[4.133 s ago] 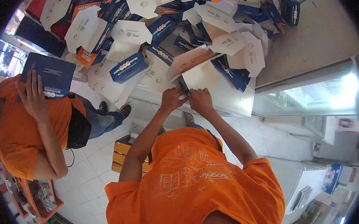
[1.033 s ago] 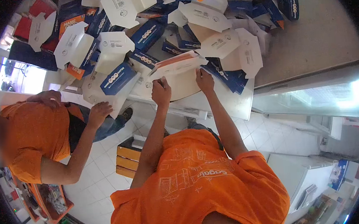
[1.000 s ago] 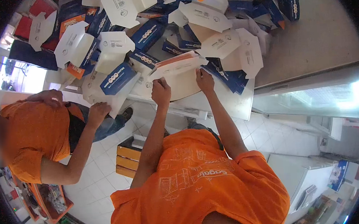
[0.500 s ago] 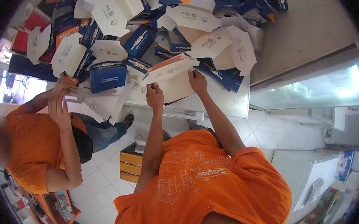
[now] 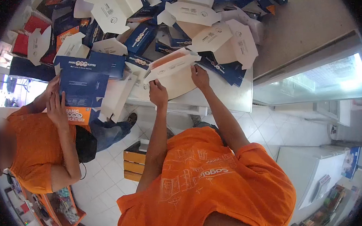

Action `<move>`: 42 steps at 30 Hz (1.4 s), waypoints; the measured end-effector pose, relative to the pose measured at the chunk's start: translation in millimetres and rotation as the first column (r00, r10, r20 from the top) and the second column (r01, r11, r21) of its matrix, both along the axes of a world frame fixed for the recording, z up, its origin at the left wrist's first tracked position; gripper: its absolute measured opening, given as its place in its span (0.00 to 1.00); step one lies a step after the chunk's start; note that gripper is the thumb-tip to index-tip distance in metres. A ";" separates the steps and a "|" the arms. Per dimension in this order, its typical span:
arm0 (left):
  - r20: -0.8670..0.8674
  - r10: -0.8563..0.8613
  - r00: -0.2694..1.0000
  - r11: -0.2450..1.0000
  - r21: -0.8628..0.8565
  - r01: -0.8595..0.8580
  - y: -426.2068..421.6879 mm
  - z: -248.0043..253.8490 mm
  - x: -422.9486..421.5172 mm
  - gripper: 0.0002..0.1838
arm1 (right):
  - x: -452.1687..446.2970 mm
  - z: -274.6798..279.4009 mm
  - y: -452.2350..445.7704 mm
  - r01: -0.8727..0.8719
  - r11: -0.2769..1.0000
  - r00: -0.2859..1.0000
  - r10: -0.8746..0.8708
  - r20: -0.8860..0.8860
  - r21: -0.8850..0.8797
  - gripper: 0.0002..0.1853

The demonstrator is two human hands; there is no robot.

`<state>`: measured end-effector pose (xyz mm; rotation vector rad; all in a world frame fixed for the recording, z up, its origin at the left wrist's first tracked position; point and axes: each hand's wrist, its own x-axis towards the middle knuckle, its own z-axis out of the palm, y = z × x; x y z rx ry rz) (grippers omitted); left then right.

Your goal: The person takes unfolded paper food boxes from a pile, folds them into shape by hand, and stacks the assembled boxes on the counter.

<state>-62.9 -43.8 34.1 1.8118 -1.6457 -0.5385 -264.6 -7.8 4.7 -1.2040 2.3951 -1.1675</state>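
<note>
A partly folded cardboard food box (image 5: 173, 66), white on the side facing me with printed flaps, lies at the table's near edge between my hands. My left hand (image 5: 158, 93) is closed on its near left corner. On the right corner, my right hand (image 5: 200, 77) grips with fingers curled in. The box's far side stands raised, and its underside is hidden. Just right of it lie dark blue cartons (image 5: 224, 70); behind it is a white box flap (image 5: 211, 37).
A heap of blue, white and orange cartons (image 5: 142, 38) covers the table's far side. On the left, a co-worker in an orange shirt (image 5: 37, 152) holds a flat blue carton (image 5: 84, 80). A wooden-slatted stool (image 5: 133, 164) stands below, and a glass-topped unit (image 5: 313, 80) to the right.
The co-worker's hands now hold up a flat blue and orange carton that was not spread out before. My hands keep their grip on the box, its near edge shifting slightly.
</note>
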 end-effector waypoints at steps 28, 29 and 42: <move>-0.973 0.044 0.227 0.643 0.201 0.739 60.9 69.9 113.9 0.41 | -95.8 304.5 158.1 -0.175 0.979 0.961 0.193 0.197 -0.105 0.25; -0.993 0.022 0.117 0.592 0.107 0.799 64.8 78.5 107.6 0.43 | -91.1 292.9 162.4 -0.178 0.982 0.949 0.187 0.254 -0.058 0.25; -0.916 0.011 0.401 0.473 0.358 0.805 57.1 67.1 62.6 0.40 | -14.4 204.4 118.9 -0.270 0.900 0.961 0.230 -0.155 -0.342 0.27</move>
